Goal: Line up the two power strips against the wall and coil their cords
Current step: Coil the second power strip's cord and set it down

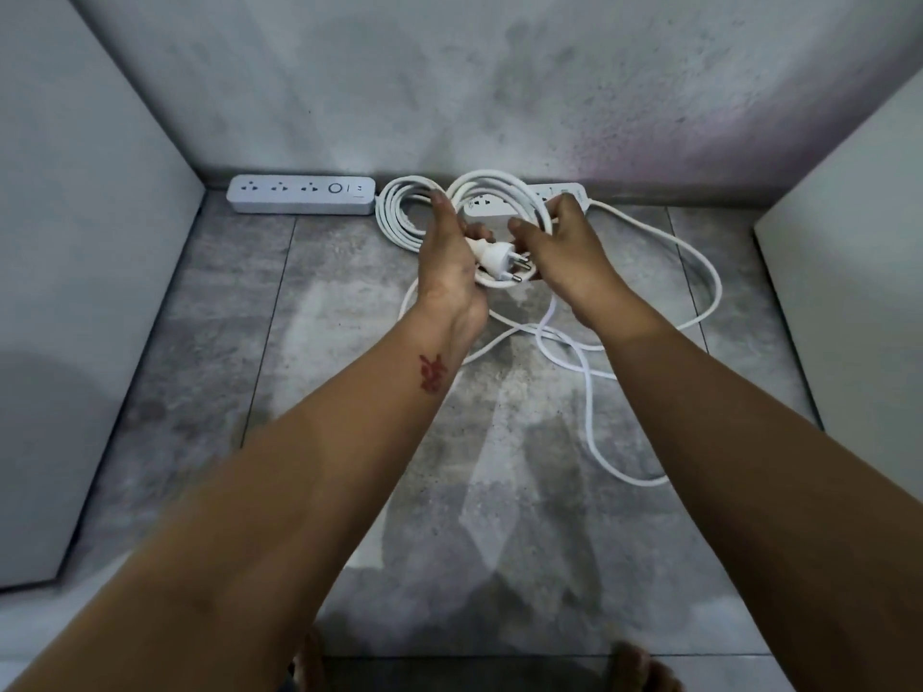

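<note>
Both hands meet at 12 o'clock, low before the wall. Our left hand curls round the near side of the coiled cord, the plug lying against its palm. Our right hand pinches the loops at their 3 o'clock edge.

The plug's pins point toward 4 o'clock. The left power strip lies at 11 o'clock flush to the wall, with its long axis running 9 to 3. The right power strip sits behind the coil and appears to lie the same way, though the loops hide most of it. Its loose cord sprawls from 2 to 5 o'clock on the floor.

To finish this coil well, we should keep the loops even, tuck the plug inside, and set it flat beside its strip.
</note>
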Tool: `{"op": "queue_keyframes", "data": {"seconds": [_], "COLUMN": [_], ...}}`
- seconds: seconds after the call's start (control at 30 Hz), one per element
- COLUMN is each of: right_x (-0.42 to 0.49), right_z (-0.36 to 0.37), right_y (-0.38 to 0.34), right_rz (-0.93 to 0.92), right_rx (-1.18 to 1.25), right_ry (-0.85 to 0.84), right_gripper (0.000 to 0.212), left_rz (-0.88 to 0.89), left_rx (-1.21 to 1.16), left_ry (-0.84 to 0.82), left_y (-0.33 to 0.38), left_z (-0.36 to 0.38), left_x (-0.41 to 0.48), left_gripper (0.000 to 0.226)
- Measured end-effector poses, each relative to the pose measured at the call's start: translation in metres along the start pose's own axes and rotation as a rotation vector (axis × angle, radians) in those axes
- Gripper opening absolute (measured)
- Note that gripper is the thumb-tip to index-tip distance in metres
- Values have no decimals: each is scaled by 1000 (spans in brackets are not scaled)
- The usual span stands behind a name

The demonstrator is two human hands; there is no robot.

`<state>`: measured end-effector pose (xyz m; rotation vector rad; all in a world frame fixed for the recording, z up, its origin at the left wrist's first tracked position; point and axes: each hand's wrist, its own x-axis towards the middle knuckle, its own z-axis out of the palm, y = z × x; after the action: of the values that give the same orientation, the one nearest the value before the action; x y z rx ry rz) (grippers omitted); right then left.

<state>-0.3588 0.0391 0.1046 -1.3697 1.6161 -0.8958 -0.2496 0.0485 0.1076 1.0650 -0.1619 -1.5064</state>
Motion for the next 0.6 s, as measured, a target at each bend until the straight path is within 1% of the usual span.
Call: {"op": "queue_keyframes", "data": {"seconds": [0.03,0.1,0.17,0.2,0.23,0.3,0.37,0.4,0.47,0.53,0.6], "right_x": [0,1,4,5,4,2,-1,-1,-1,0,1], "right_z": [-1,-3,-6,-7,-7,-5,-2,-1,0,2,3], "right_y": [0,1,1,0,-3,-7,-10,-10,-8,-5,-2], "right_rz": [-22,-104,-159,-187,-216,-253,-256,-246,-237,-226,-209], "right_rx": [-4,-88,-174,-232,-294,-321,-282,-277,-286,-306,-334], "right_ry": [14,18,-39,-103,-185,-346,-444,-459,-445,-400,-355], "right_gripper": [19,13,11,13,15,11,19,18,13,11,13], "left_rz": [-25,-71,-96,-97,-80,18,149,171,83,-47,-133], "left_rx": [47,236,469,540,580,705,933,1011,1060,1031,947], "left_ry": [-14,-60,-131,-186,-241,-272,-231,-228,-288,-356,-374], "left_y": [-1,3,14,21,26,36,48,53,59,53,44], "left_z": [-2,-14,-29,-34,-37,-37,-39,-43,-51,-56,-56], "left_x": [0,2,10,14,17,20,21,23,22,19,16], "left_gripper": [46,46,43,44,49,54,46,44,48,50,52]}}
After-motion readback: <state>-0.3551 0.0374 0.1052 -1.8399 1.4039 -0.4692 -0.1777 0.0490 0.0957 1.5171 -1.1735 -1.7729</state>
